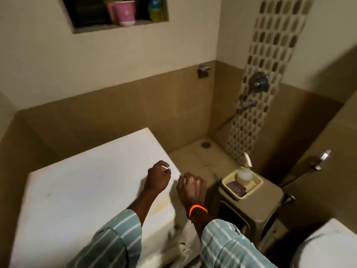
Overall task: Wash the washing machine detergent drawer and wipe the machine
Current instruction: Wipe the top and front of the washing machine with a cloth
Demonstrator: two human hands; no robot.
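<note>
Hovering over the washing machine's right edge, the left hand and right hand are curled shut, grasping nothing visible. Detergent drawer not seen. Beyond the machine, wet-looking floor could cause slipping.

Place: a home bathroom.
Walls: tan tiles low, cream above, a patterned tile strip at 1 o'clock.
Fittings: shower valve and spout on that strip; floor drain below.
Appliance: white washing machine at 9 o'clock.
Storage: wall niche at 11 o'clock holding a pink cup.
</note>
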